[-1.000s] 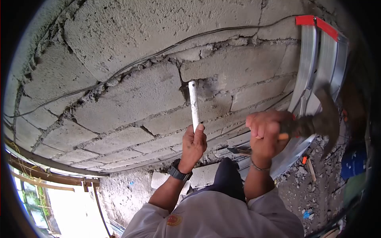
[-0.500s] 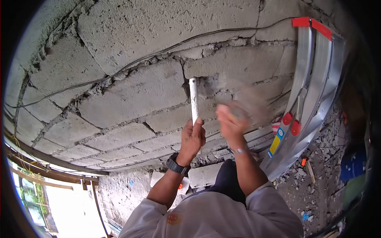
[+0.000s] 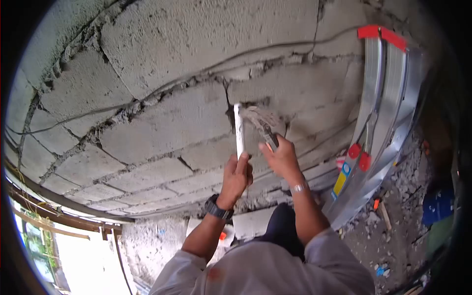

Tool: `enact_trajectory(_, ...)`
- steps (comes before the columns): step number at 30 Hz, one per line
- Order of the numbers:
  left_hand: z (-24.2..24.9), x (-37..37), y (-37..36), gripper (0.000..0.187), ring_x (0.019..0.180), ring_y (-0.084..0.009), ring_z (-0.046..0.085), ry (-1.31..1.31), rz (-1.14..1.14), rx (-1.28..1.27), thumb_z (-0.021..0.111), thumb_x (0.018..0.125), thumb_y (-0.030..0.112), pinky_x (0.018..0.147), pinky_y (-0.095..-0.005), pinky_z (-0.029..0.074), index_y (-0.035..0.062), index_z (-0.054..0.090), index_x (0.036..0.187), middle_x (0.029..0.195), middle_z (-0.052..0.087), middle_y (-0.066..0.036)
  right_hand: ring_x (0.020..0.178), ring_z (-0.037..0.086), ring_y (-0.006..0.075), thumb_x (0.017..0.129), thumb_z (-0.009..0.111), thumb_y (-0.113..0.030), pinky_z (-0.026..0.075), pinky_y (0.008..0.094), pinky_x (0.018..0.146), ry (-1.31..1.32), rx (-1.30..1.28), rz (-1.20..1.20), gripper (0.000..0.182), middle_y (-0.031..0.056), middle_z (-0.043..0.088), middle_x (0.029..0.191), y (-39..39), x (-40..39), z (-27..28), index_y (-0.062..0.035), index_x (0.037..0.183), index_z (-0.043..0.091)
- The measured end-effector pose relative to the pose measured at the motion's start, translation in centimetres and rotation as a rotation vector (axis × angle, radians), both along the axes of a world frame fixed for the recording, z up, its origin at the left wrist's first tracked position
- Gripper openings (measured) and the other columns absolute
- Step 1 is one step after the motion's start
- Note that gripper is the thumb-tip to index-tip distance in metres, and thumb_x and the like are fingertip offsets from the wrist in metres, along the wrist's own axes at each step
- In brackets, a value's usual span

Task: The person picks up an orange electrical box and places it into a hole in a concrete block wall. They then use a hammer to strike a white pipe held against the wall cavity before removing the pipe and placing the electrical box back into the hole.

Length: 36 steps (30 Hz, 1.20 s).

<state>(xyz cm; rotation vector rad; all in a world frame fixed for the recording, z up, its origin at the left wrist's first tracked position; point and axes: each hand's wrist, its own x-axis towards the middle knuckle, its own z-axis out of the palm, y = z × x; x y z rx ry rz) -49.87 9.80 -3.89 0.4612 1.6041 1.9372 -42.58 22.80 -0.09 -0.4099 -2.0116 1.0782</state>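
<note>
My left hand (image 3: 237, 178) is closed around the lower end of a white plastic pipe (image 3: 239, 130), holding it upright against the concrete block wall (image 3: 162, 115). The pipe's top end lies beside a dark vertical gap between blocks. My right hand (image 3: 281, 157) grips a dark-handled hand tool (image 3: 269, 135), just right of the pipe. Motion smears the tool's grey-brown head, so I cannot tell its exact kind. In this view the head overlaps a rough recess in the wall, close to the pipe's top.
A folded aluminium ladder (image 3: 386, 103) with red end caps leans at the right. Thin dark cable (image 3: 236, 58) runs across the wall. Rubble (image 3: 371, 236) covers the ground at lower right, near a blue object (image 3: 437, 206). A bright opening (image 3: 83, 255) shows at lower left.
My right hand has swung up and left, bringing the tool from a blur at the right to beside the pipe's top. My left hand still holds the pipe, now slightly lower in view.
</note>
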Motion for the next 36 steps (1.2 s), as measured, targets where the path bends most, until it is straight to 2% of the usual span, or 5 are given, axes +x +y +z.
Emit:
enact_trajectory(7,0.3,0.1,-0.1,0.034,0.041,-0.0096,0.04,0.034,-0.03,0.003,0.045,0.098,0.037,0.037,-0.024,0.033,0.004,0.052,0.096,0.056,0.044,0.0,0.056,0.055,0.0195,0.084,0.064,-0.012,0.046,0.0315,0.056,1.075,-0.161,0.304,0.012,0.0043,0.062,0.065,-1.5,1.3,5.7,-0.0018,0.079,0.06)
enact_trajectory(10,0.2,0.0,-0.2,0.033,0.043,-0.0095,0.042,0.022,-0.043,0.016,0.045,0.098,0.037,0.039,-0.0243,0.035,0.004,0.052,0.097,0.057,0.045,0.0,0.062,0.061,0.0272,0.081,0.067,-0.019,0.047,0.0346,0.059,-0.15,-0.08,0.046,0.021,0.0165,0.064,0.071,1.6,-2.9,-4.2,0.0009,0.083,0.06)
enact_trajectory(13,-0.5,-0.7,-1.4,0.033,0.044,-0.0096,0.043,0.086,-0.043,-0.053,0.045,0.098,0.037,0.041,-0.0247,0.036,0.0053,0.051,0.095,0.058,0.045,0.0,0.063,0.06,0.0328,0.079,0.07,-0.023,0.048,0.0352,0.06,-0.249,-0.066,-0.082,0.028,0.0195,0.062,0.071,1.5,1.2,-0.6,0.0018,0.084,0.059)
enact_trajectory(17,-8.3,-4.9,-3.6,0.028,0.052,-0.0088,0.039,0.766,-0.013,-0.198,0.051,0.097,0.032,0.047,-0.0262,0.035,0.0047,0.048,0.09,0.06,0.043,0.0,0.057,0.051,0.0116,0.081,0.069,-0.02,0.044,0.0286,0.055,-0.001,-0.295,-0.051,0.024,0.004,0.054,0.062,2.4,4.8,-1.3,-0.0005,0.079,0.054)
enact_trajectory(36,-7.9,-1.8,-3.5,0.031,0.056,-0.0066,0.036,0.484,0.028,-0.237,0.052,0.097,0.027,0.047,-0.0269,0.032,0.0034,0.044,0.078,0.059,0.04,0.002,0.054,0.051,0.0061,0.082,0.067,-0.01,0.043,0.0225,0.049,0.181,-0.313,0.065,0.018,-0.0001,0.054,0.065,-0.5,7.2,-7.9,-0.001,0.087,0.053)
